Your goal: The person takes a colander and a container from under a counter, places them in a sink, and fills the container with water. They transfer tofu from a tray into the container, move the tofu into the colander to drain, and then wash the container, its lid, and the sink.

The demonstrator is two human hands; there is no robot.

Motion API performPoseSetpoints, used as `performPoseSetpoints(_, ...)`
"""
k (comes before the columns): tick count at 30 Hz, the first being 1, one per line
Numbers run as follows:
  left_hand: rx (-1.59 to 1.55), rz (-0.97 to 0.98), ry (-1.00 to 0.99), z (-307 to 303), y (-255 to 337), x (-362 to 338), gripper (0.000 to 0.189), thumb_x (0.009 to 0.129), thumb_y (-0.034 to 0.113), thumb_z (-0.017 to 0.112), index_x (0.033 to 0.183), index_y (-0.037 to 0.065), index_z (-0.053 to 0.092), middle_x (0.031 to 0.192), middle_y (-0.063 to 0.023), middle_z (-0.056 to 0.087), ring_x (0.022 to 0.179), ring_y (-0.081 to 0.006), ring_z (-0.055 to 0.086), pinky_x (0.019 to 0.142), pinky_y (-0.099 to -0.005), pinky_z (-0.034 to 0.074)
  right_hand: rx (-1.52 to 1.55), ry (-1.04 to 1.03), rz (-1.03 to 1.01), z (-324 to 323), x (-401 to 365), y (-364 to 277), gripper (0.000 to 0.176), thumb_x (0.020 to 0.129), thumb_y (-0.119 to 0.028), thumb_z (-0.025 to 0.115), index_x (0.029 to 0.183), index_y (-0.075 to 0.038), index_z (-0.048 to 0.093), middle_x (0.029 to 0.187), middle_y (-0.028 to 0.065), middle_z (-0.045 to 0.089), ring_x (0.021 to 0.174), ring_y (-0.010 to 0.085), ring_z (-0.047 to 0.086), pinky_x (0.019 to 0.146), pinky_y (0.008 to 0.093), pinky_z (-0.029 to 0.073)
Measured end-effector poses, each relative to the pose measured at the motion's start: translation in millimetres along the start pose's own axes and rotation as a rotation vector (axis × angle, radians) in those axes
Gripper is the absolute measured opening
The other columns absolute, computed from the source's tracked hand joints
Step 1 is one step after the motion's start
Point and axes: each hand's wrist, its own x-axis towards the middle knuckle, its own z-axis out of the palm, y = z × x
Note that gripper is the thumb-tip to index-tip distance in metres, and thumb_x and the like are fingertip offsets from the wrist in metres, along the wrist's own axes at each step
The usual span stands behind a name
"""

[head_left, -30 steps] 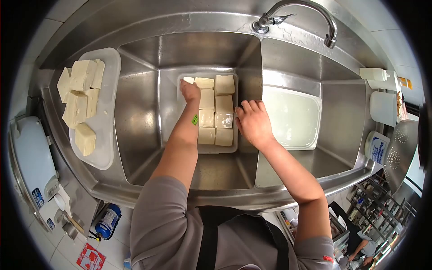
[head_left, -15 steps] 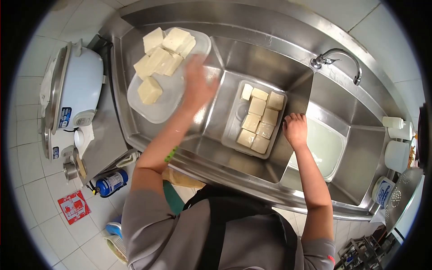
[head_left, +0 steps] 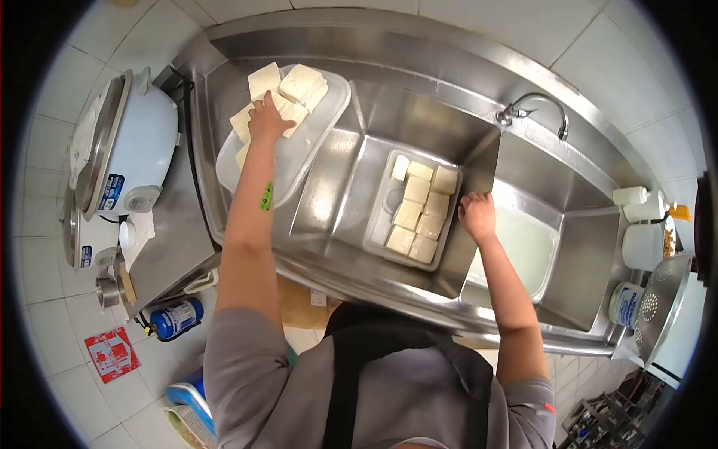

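Observation:
Several white tofu blocks (head_left: 305, 84) lie at the upper end of a white plastic lid or tray (head_left: 329, 112) on the left drainboard. My left hand (head_left: 268, 121) reaches over the middle blocks, fingers spread and touching the tofu; my forearm hides part of the lower blocks. In the middle basin, a shallow plastic tray (head_left: 379, 224) holds more tofu blocks (head_left: 413, 191) set in rows, with a bare patch at its left side. Beside it, my right hand (head_left: 479, 215) is at the divider between the basins, its fingers curled in and no object visible in them.
The right basin holds a tray of cloudy liquid (head_left: 523, 247). A faucet (head_left: 535, 112) stands behind the divider. White containers (head_left: 642, 243) and a perforated metal strainer (head_left: 662, 310) are at the right. A large light-blue cooker (head_left: 142, 142) sits on the left counter (head_left: 168, 232).
My left hand has moved up and left from the tray's right edge onto the tofu blocks. My right hand stays by the divider, fingers still curled. The view has shifted slightly.

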Motion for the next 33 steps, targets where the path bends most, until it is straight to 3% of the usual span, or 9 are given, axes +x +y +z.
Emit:
performPoseSetpoints(3,-0.073,0.043,0.072,2.1,-4.8,-2.3,0.091,0.055,0.028,0.076,0.129,0.011,0.027,0.118,-0.0135,0.041,0.109,-0.0297,0.041,0.087,-0.0402,0.04,0.08,0.045,-0.012,-1.3,2.1,0.2,0.013,0.07,-0.019,0.058,0.078,-0.009,0.059,0.084,0.008,0.054,0.087,0.0216,0.051,0.085,0.0346,0.034)
performPoseSetpoints(6,-0.184,0.12,0.17,3.1,-19.8,-6.8,0.087,0.056,0.025,0.075,0.128,0.009,0.029,0.115,-0.0141,0.042,0.107,-0.0306,0.042,0.088,-0.038,0.04,0.51,0.301,0.113,-2.5,16.9,-10.2,0.017,0.069,-0.015,0.061,0.082,-0.005,0.061,0.086,0.0108,0.056,0.083,0.0267,0.054,0.075,0.0363,0.042)
performPoseSetpoints(11,-0.368,0.36,0.253,-40.4,-11.4,-50.0,0.08,0.058,0.019,0.073,0.126,0.007,0.032,0.111,-0.0137,0.044,0.103,-0.0321,0.043,0.089,-0.0361,0.038,1.533,-0.137,0.153,-97.4,80.6,-95.2,0.027,0.084,-0.025,0.054,0.096,-0.002,0.06,0.086,0.0026,0.06,0.082,0.0105,0.054,0.075,0.0233,0.041)
performPoseSetpoints(14,-0.393,0.638,0.178,-52.1,27.4,-107.4,0.079,0.057,0.017,0.071,0.125,0.007,0.033,0.11,-0.0126,0.044,0.101,-0.0306,0.043,0.085,-0.0381,0.038,2.073,-0.475,0.035,-133.5,108.5,-140.8,0.056,0.083,-0.037,0.052,0.118,0.005,0.04,0.113,0.0155,0.049,0.098,0.0221,0.053,0.083,0.0331,0.045)
performPoseSetpoints(17,-0.299,0.747,0.213,-38.5,65.4,-147.1,0.086,0.057,0.015,0.074,0.129,0.004,0.028,0.113,-0.0122,0.043,0.103,-0.0294,0.041,0.087,-0.0412,0.034,2.19,-0.563,-0.03,-123.6,109.2,-141.6,0.052,0.082,-0.035,0.055,0.113,0.005,0.042,0.102,0.0143,0.055,0.093,0.021,0.056,0.077,0.0333,0.05)
performPoseSetpoints(22,-0.542,0.959,-0.044,-8.0,86.7,-182.3,0.1,0.056,0.022,0.076,0.133,0.002,0.015,0.127,-0.0178,0.027,0.114,-0.0339,0.031,0.094,-0.0441,0.029,2.073,-0.738,0.174,-87.1,75.7,-107.0,0.041,0.077,-0.013,0.061,0.11,0.003,0.044,0.1,0.0137,0.056,0.088,0.0201,0.058,0.067,0.034,0.053)
performPoseSetpoints(26,-0.574,0.978,-0.4,-24.8,61.2,-177.2,0.092,0.058,0.029,0.074,0.13,0.001,0.023,0.133,-0.0179,0.019,0.122,-0.0369,0.02,0.1,-0.0431,0.02,1.883,-0.86,0.242,-36.4,57.8,-77.4,0.045,0.069,-0.008,0.066,0.11,-0.004,0.046,0.102,0.0065,0.056,0.097,0.0176,0.054,0.085,0.0302,0.042)
performPoseSetpoints(31,-0.649,0.775,-0.396,-34.0,-3.4,-155.6,0.068,0.067,0.018,0.068,0.125,0.007,0.036,0.132,-0.0128,0.025,0.123,-0.029,0.025,0.099,-0.0384,0.026,0.869,-1.278,0.116,103.3,62.5,-45.2,0.065,0.058,-0.012,0.07,0.116,-0.002,0.041,0.1,0.0079,0.053,0.089,0.0189,0.052,0.076,0.0325,0.043)
performPoseSetpoints(33,-0.63,0.628,-0.305,-38.9,-28.2,-149.7,0.058,0.07,0.018,0.066,0.122,0.007,0.041,0.129,-0.0122,0.031,0.12,-0.0271,0.03,0.098,-0.0375,0.026,0.684,-1.459,0.129,133.4,60.1,-50.2,0.074,0.055,-0.011,0.071,0.12,-0.004,0.037,0.113,0.0112,0.047,0.102,0.0226,0.047,0.082,0.0377,0.04)
